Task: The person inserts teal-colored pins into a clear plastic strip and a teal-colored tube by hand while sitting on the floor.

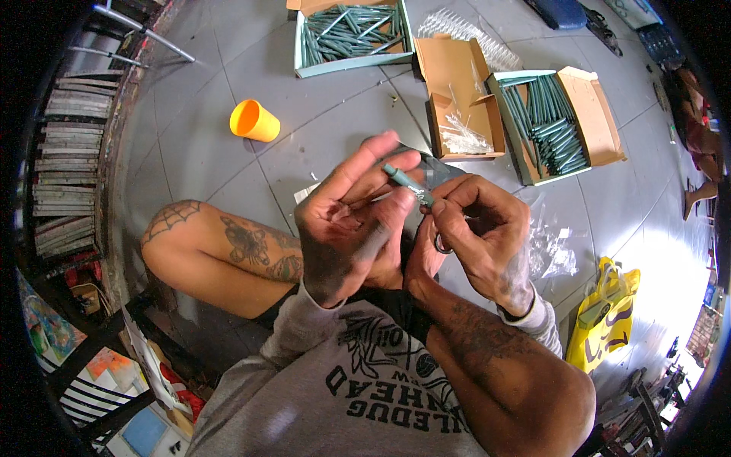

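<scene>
A dark green pen [402, 179] with white printing on its barrel lies between my hands, above my crossed legs. My left hand [354, 217] holds it between thumb and fingers, with the index finger raised. At the pen's lower right end, my right hand [483, 225] has thumb and forefinger pinched on it. A small dark ring-shaped thing [442, 245] shows just under the right hand; its kind cannot be made out. Behind the hands, a dark sheet-like item [434, 169] is partly hidden.
Two boxes hold many green pens: one at the top [346, 68], another at the right [525, 183]. Between them stands an open cardboard box [499, 137] with clear plastic bits. A yellow cup [263, 123], clear plastic wrapping [552, 251] and a yellow bag [601, 327] are on the tiled floor.
</scene>
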`<state>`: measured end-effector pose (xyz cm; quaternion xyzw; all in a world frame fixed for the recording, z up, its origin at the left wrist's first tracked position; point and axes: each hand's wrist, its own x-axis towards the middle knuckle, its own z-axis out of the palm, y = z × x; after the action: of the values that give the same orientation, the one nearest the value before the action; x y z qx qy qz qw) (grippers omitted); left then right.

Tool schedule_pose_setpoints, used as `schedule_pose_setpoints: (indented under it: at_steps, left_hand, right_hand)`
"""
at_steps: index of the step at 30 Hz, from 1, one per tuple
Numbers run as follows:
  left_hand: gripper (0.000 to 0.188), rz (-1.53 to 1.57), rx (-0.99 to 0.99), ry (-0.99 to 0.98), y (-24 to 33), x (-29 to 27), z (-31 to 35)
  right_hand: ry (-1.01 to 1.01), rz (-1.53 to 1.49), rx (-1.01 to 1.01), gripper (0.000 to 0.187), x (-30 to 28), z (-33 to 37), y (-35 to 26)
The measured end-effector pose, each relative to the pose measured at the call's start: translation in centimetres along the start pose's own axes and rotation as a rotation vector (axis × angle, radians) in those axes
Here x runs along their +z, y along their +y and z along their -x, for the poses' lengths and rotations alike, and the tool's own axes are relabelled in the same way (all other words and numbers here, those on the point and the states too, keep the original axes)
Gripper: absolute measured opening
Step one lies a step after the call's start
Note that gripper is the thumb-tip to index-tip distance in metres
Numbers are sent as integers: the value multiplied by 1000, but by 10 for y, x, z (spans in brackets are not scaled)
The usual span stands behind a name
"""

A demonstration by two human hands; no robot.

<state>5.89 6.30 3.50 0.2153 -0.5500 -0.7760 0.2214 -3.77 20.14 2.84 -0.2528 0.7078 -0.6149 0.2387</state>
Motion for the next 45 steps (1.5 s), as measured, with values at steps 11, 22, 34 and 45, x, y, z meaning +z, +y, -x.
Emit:
schedule_pose_setpoints:
  at_steps: [11,22,34,45]
  left_hand:
    - [31,132,-31,-4,-27,15,5]
    - [28,5,133,217,-34,38,-14]
    - [44,-109,66,-25,-20,28,-16]
    - [31,59,24,33,-18,30,-17]
  right_hand:
    - [75,-1,-117,10,1,1,0]
    - [230,254,-434,6,12,-10,-5]
    - [197,-79,-220,8,4,-7,1]
    - [109,-201,-32,12,2,-4,-11]
